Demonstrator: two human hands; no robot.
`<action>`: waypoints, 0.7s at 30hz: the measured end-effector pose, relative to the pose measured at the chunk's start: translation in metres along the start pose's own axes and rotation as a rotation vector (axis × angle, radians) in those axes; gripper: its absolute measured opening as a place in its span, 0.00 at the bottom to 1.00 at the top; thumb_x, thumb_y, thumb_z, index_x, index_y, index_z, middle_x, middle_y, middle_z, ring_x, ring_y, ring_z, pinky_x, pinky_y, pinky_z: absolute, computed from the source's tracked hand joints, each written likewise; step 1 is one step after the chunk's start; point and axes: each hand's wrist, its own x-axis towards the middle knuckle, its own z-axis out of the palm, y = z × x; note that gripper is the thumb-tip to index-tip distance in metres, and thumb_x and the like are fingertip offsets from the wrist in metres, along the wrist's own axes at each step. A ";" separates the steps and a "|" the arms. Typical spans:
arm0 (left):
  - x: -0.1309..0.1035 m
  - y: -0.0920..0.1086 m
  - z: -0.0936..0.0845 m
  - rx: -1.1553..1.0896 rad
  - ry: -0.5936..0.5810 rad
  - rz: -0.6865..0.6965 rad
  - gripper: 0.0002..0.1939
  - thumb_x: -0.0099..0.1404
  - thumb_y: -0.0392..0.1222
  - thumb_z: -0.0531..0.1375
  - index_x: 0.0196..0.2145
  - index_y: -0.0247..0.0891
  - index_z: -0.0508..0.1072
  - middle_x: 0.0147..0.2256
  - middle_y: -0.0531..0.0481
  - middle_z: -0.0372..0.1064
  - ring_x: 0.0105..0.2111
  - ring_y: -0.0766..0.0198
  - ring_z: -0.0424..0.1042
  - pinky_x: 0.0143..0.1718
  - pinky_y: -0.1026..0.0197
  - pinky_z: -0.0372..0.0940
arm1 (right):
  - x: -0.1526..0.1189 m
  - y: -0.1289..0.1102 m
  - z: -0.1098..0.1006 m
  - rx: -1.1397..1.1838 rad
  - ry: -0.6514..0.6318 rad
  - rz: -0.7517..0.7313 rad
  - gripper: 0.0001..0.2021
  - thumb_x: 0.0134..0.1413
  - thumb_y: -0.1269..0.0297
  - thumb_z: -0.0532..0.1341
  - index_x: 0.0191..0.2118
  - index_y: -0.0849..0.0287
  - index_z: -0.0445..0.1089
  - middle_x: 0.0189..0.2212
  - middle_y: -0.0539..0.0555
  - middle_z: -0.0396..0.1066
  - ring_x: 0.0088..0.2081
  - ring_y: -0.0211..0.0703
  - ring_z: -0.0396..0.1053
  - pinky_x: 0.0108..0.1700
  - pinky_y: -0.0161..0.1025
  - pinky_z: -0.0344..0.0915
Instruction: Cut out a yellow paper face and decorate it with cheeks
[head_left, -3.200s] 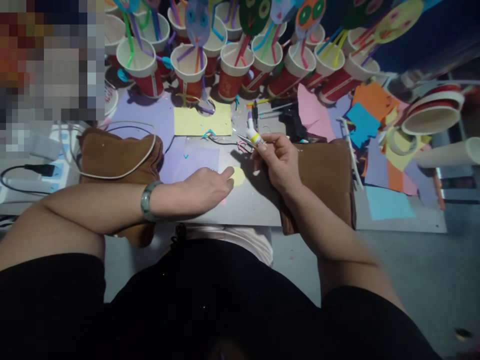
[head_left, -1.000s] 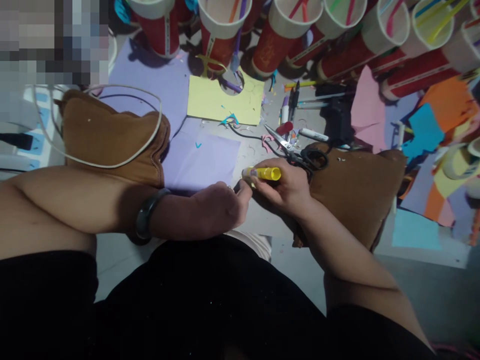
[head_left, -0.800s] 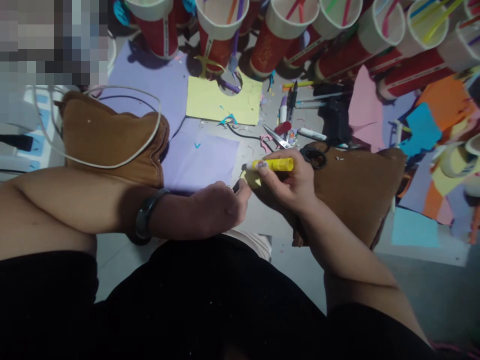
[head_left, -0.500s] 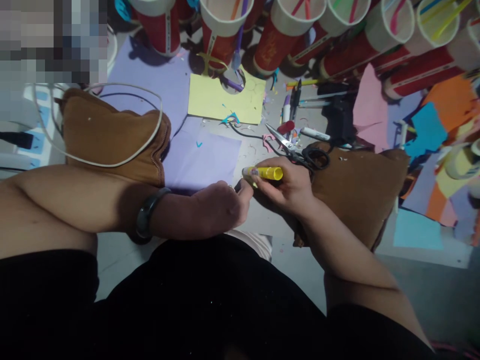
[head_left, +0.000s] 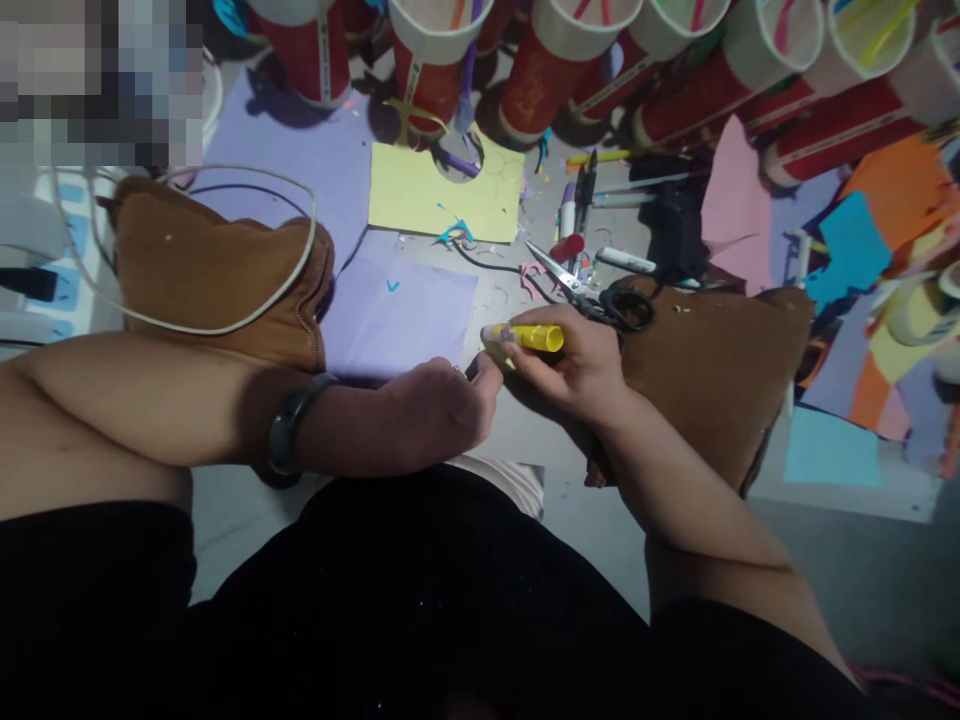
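A yellow glue stick or marker (head_left: pixel 536 337) is gripped in my right hand (head_left: pixel 581 365), its pale end pointing left. My left hand (head_left: pixel 442 410) is closed just left of it, fingers pinched around something small that I cannot make out. Beneath and between the hands lies the grey-white table. A purple sheet (head_left: pixel 405 315) with a small blue mark lies beyond my left hand. Black-handled scissors (head_left: pixel 592 297) rest open just beyond my right hand.
Red-and-white cups (head_left: pixel 536 75) with straws line the back. Brown cushions (head_left: pixel 217 270) flank both hands, a white cable looping over the left one. Yellow paper (head_left: pixel 420 190), pens and scraps lie mid-table; coloured sheets (head_left: pixel 855 250) lie right.
The whole view has shifted slightly, so the table items sit a little further left and up. Both hands keep nearly the same pose and hold.
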 end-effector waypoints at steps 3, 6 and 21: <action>0.002 -0.001 -0.004 -0.085 -0.061 -0.016 0.28 0.63 0.21 0.48 0.58 0.24 0.71 0.56 0.24 0.69 0.36 0.53 0.80 0.25 0.61 0.67 | -0.001 0.002 -0.002 0.031 0.133 0.078 0.09 0.56 0.61 0.66 0.42 0.52 0.70 0.32 0.50 0.75 0.29 0.39 0.71 0.31 0.38 0.69; 0.003 -0.002 -0.003 -0.109 -0.048 -0.039 0.27 0.63 0.20 0.48 0.56 0.24 0.73 0.56 0.23 0.69 0.31 0.57 0.79 0.23 0.61 0.65 | -0.001 0.001 -0.004 0.048 0.116 0.070 0.09 0.56 0.60 0.66 0.41 0.53 0.70 0.30 0.48 0.74 0.26 0.37 0.69 0.30 0.37 0.68; 0.004 -0.001 -0.005 -0.136 -0.026 -0.067 0.28 0.62 0.19 0.47 0.57 0.21 0.72 0.55 0.20 0.69 0.26 0.58 0.78 0.20 0.61 0.62 | 0.001 -0.003 -0.006 -0.032 -0.009 -0.035 0.07 0.56 0.60 0.65 0.38 0.54 0.69 0.29 0.48 0.75 0.24 0.36 0.69 0.26 0.35 0.66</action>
